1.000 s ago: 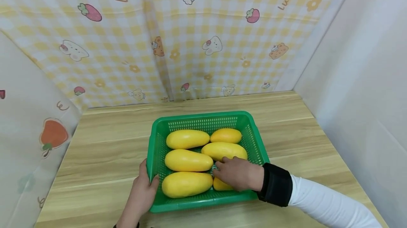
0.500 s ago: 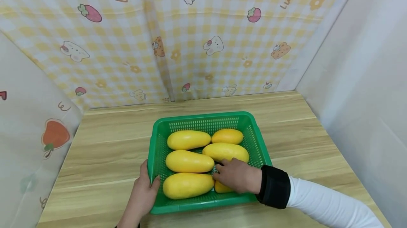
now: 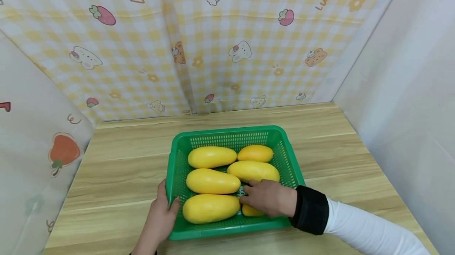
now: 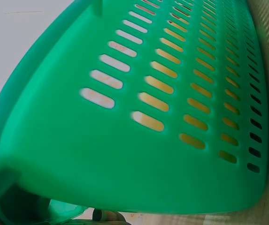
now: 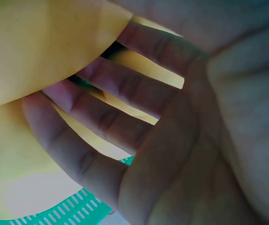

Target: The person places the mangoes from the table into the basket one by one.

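Note:
A green plastic basket (image 3: 202,230) holds several long, smooth yellow mangoes (image 3: 213,181), lying on their sides. My left hand (image 3: 160,217) grips the basket's left wall, thumb inside the rim and fingers outside; the left wrist view shows the slotted basket wall (image 4: 125,154) close up. Inside the front right corner, my right hand (image 3: 269,198) curls over a smaller, orange-yellow mango (image 3: 251,210), mostly hidden beneath it. In the right wrist view, the fingers (image 5: 87,164) spread behind a mango (image 5: 45,47), their tips partly hidden by it.
The basket stands on a wood-grain table (image 3: 124,168). A checked, printed cloth (image 3: 213,49) hangs behind it, with pale cloth walls on the left and right (image 3: 401,89). A black band (image 3: 311,210) circles the right wrist.

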Motion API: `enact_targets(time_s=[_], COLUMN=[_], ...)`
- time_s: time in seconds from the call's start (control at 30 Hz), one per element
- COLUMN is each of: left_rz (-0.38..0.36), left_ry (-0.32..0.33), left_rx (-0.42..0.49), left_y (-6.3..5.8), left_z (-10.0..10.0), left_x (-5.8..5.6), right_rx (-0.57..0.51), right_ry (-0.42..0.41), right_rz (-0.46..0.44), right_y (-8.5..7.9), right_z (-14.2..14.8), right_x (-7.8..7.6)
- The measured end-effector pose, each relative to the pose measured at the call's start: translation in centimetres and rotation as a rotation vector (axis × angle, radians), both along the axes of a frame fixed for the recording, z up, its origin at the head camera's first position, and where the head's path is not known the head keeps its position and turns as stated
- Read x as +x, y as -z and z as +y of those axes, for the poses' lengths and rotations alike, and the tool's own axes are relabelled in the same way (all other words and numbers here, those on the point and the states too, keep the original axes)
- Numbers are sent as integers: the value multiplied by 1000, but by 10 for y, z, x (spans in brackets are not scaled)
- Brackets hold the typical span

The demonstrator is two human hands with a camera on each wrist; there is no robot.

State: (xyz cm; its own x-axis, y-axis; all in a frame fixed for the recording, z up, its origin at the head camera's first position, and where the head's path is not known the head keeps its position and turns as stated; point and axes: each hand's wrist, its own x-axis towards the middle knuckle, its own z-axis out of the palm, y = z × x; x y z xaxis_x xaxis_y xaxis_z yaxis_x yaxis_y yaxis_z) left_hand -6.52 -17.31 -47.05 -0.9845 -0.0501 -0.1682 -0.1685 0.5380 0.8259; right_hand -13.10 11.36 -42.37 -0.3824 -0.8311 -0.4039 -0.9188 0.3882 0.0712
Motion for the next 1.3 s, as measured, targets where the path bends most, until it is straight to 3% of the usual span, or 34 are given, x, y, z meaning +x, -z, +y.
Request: enact_targets(time_s=[0.3,0.63,0.9,1.0,1.17,1.3], left_rz=[6,-4,29,103,362,514], left_ry=[7,-10,-5,-21,-46,-14], left_rx=[-13,-10,-174,-211,-277,-333], left_y=[2,0,-5,-7,-8,-9], left_z=[-2,-5,-7,-9,-23,-45], left_x=[1,0,-3,-3,0,3], right_rx=[-43,-73,-182,-284,-484,-605], right_ry=[27,28,13,21,75,154], right_rz=[-31,20,90,103,170,222], right_y=[-6,-14,-31,-39,-49,-51], right_z=[2,5,17,30,60,86], right_x=[1,4,2,-1,-5,-4])
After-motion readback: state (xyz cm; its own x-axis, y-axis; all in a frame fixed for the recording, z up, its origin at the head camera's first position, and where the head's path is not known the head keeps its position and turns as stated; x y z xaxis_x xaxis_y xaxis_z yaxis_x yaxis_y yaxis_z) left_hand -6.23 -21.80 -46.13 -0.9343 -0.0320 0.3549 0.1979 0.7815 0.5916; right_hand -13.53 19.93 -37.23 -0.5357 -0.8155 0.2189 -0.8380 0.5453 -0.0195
